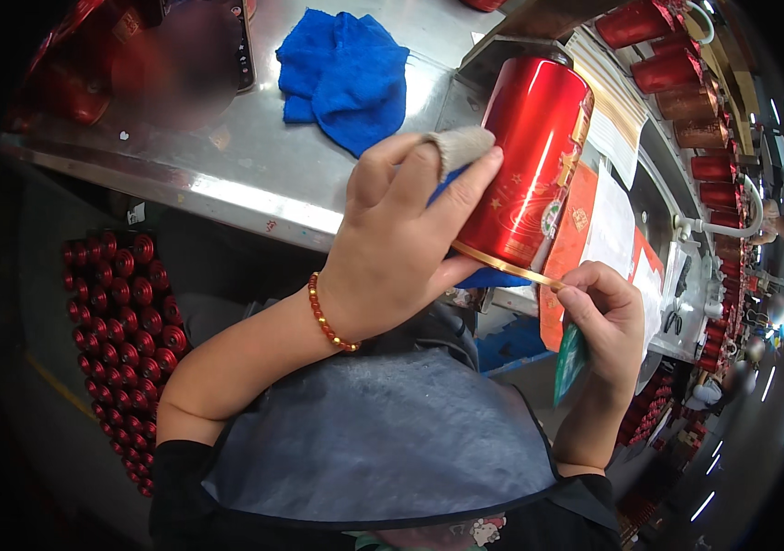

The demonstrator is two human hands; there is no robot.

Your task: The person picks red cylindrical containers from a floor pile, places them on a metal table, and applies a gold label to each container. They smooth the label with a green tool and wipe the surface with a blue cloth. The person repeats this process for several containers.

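Observation:
A glossy red canister (533,151) with gold printing leans in front of me, its gold rim (505,264) toward me. My left hand (397,211) is closed around its left side, thumb under the rim and fingers along the wall. Grey cloth (464,147) covers a fingertip of that hand, and a bit of blue cloth shows between hand and canister. My right hand (600,312) is closed, thumb and forefinger pinching at the right end of the gold rim. From its palm hangs a green, flat, pointed piece (572,364), partly hidden by the fingers.
A blue cloth (346,78) lies crumpled on the metal bench (254,165), with a phone (243,46) at back left. Red canisters (667,69) line the right side. Red and white papers (608,230) lie beside the canister. Many red round parts (126,321) are stacked below left.

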